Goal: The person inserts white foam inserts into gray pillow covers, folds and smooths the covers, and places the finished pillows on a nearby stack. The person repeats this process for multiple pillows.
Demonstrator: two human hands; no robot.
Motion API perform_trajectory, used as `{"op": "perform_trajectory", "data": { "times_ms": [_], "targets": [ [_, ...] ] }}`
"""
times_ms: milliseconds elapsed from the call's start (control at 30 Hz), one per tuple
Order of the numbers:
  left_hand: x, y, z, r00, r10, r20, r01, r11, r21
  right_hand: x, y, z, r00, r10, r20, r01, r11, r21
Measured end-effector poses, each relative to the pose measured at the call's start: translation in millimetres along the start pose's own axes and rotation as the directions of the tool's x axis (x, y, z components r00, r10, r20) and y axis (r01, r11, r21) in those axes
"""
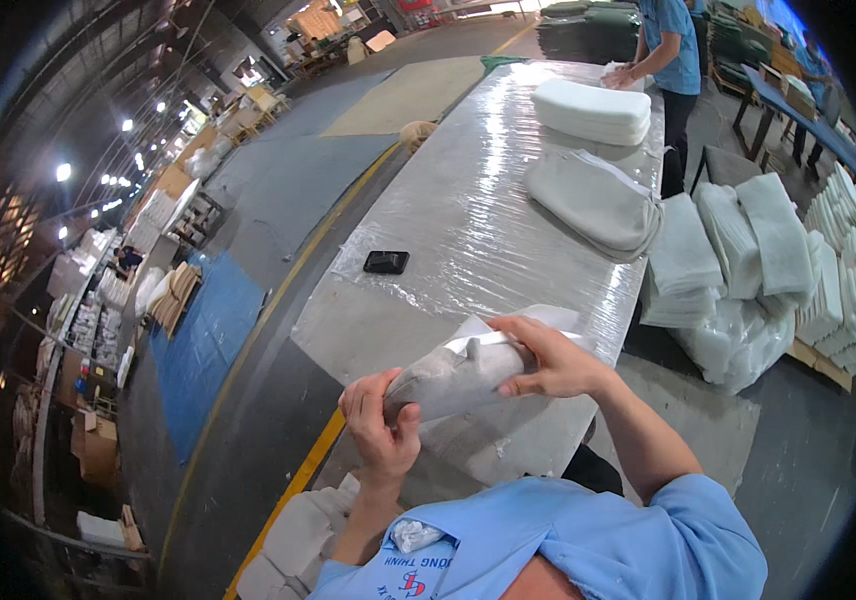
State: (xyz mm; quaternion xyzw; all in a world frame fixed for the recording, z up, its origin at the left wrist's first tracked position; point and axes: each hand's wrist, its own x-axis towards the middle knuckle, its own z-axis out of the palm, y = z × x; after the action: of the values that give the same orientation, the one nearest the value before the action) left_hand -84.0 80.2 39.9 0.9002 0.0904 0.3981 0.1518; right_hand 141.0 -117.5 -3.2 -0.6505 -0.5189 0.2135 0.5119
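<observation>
Both of my hands hold a rolled grey fabric cover over the near end of a long table wrapped in clear plastic film. My left hand grips the lower left end of the roll. My right hand clasps its upper right end, where a white piece sticks out of the grey fabric.
A small black device lies on the table's left side. Farther along lie a flat grey cover and stacked white foam pads. A person in a blue shirt works at the far end. White pads are piled right of the table.
</observation>
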Motion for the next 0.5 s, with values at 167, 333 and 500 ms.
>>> {"op": "perform_trajectory", "data": {
  "times_ms": [167, 333, 500],
  "targets": [
    [13.5, -6.1, 28.3, 0.965, 0.123, -0.230, -0.102, 0.990, 0.102, -1.5, 16.2, 1.8, 0.995, -0.077, -0.056, 0.051, 0.930, -0.363],
    [64.9, -43.8, 94.6, 0.872, -0.327, -0.364, 0.161, 0.895, -0.416, 1.8, -13.6, 25.1, 0.967, -0.051, -0.250, -0.059, 0.908, -0.414],
    [124.7, -114.0, 179.0, 0.756, -0.649, 0.084, 0.319, 0.254, -0.913, 31.7, -38.2, 30.7, 0.939, 0.232, -0.255, -0.308, 0.896, -0.319]
  ]
}}
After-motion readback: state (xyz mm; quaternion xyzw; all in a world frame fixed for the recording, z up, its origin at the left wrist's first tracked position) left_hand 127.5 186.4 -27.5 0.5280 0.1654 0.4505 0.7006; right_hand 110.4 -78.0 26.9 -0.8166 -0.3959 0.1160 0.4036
